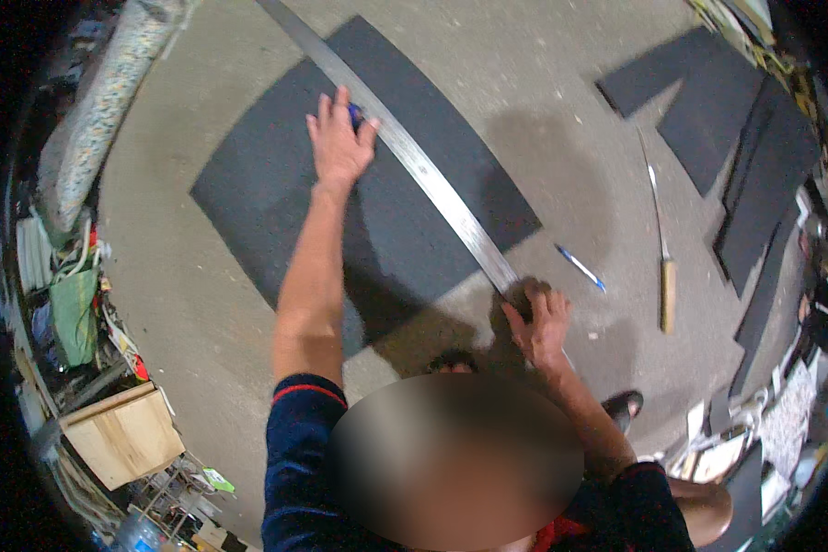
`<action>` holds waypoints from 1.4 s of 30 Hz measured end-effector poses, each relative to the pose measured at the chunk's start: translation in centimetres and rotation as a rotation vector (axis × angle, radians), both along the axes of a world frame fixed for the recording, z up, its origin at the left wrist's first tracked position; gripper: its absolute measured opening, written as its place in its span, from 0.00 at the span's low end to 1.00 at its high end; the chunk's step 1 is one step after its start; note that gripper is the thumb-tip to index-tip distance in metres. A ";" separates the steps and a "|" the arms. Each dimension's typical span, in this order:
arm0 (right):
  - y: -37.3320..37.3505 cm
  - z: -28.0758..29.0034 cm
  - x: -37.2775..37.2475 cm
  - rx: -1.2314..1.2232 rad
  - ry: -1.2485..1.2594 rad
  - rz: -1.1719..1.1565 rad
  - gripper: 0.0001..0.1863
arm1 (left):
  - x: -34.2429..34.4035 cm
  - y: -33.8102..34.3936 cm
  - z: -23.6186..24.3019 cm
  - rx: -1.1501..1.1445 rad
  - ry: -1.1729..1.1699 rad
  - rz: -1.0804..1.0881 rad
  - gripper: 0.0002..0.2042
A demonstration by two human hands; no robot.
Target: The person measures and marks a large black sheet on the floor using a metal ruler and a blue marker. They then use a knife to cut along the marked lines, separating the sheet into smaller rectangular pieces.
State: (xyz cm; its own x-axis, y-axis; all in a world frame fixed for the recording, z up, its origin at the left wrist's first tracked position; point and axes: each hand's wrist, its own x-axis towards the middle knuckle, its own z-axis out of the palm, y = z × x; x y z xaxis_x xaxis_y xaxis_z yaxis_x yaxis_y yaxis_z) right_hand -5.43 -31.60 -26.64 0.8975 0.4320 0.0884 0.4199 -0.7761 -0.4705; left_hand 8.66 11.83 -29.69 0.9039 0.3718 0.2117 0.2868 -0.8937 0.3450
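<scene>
A long metal ruler (423, 173) lies slantwise across a dark grey sheet (267, 175) on the floor. My left hand (340, 152) rests on the sheet beside the ruler, its fingers spread and the tips close to the ruler's edge. Between index finger and thumb shows a small blue object (355, 114), mostly hidden, its kind unclear. At the ruler's near end, beyond the sheet's edge, my right hand (545, 329) has thumb and index finger on either side of the metal. Its other fingers are bent, and shadow darkens the contact.
To the right lie a blue-and-white pen (580, 268) and a long thin knife with a wooden handle (668, 294). Dark cut pieces (750, 184) are heaped at far right. A speckled roll (110, 120) and a wooden board (124, 437) line the left side.
</scene>
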 end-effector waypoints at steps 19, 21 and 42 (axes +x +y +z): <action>0.3 -0.2 0.0 -0.039 -0.009 -0.025 0.26 | 0.2 -1.0 2.7 -0.115 0.133 0.021 0.47; 0.3 -0.1 0.0 -0.038 -0.002 -0.025 0.26 | 0.3 -1.0 2.7 -0.117 0.122 0.027 0.48; 0.0 0.8 0.1 -0.023 0.085 0.009 0.25 | 0.0 -0.5 1.8 -0.081 0.063 -0.023 0.50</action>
State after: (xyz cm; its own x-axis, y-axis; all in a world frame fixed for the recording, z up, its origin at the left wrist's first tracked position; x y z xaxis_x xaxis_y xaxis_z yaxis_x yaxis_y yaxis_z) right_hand -5.29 -31.61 -25.83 0.8976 0.4408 0.0021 0.3860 -0.7837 -0.4866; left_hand 8.69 11.32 -27.90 0.9227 0.3648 0.1245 0.2903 -0.8703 0.3979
